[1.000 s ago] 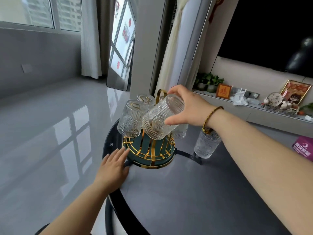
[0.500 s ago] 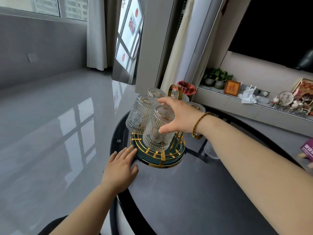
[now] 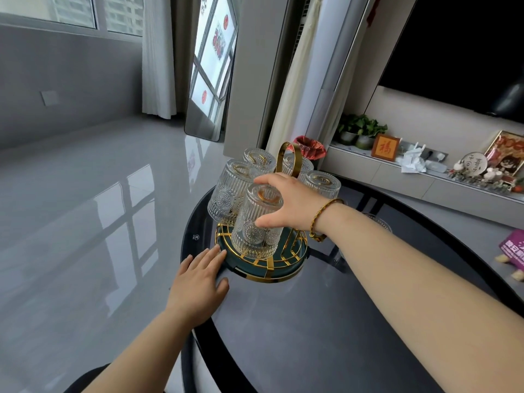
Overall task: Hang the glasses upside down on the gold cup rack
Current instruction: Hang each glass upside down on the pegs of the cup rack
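Observation:
The gold cup rack point(image 3: 262, 263) with a green round base and a gold loop handle stands near the far left edge of the round table. Several ribbed clear glasses hang upside down on it. My right hand point(image 3: 289, 204) grips the nearest glass point(image 3: 256, 222), which sits upside down on a front peg of the rack. My left hand point(image 3: 200, 282) lies flat on the table with fingers apart, its fingertips touching the rack's base. One more glass point(image 3: 378, 222) stands on the table behind my right forearm, mostly hidden.
The dark glass table point(image 3: 326, 336) has a black rim; its left edge runs just under my left hand. A purple packet point(image 3: 513, 246) lies at the table's right side. A low shelf point(image 3: 397, 177) with plants and ornaments runs along the far wall.
My right hand turned the glass from tilted to fully upside down and lowered it onto the rack's front peg. My left hand stayed by the base.

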The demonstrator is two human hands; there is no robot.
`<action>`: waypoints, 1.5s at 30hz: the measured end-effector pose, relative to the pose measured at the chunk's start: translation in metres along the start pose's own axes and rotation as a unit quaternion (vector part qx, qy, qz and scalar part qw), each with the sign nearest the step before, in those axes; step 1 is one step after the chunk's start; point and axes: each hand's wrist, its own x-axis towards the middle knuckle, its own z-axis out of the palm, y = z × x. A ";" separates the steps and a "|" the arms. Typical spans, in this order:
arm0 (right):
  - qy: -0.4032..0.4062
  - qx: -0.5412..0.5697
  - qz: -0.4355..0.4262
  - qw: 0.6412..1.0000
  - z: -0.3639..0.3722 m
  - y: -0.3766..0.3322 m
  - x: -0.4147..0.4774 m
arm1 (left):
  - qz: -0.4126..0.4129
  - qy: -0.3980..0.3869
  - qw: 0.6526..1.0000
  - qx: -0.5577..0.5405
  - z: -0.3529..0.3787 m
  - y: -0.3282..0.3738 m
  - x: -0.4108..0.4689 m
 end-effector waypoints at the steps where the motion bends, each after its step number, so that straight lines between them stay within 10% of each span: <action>1: -0.002 0.001 0.002 1.000 0.001 0.000 0.000 | -0.002 -0.003 1.000 0.000 0.000 0.000 0.000; 13: 0.151 0.080 -0.003 0.985 -0.003 0.034 -0.048 | 0.050 0.040 0.998 -0.027 -0.007 0.031 -0.028; 22: 0.421 0.276 0.199 0.841 0.030 0.134 -0.105 | 0.155 0.020 0.987 -0.025 0.017 0.101 -0.030; 34: 0.254 0.228 0.410 0.846 0.076 0.204 -0.077 | 0.125 -0.058 0.990 0.024 0.041 0.122 -0.014; 45: 0.289 0.212 0.421 0.833 0.084 0.218 -0.049 | 0.127 -0.053 0.990 0.011 0.044 0.120 -0.010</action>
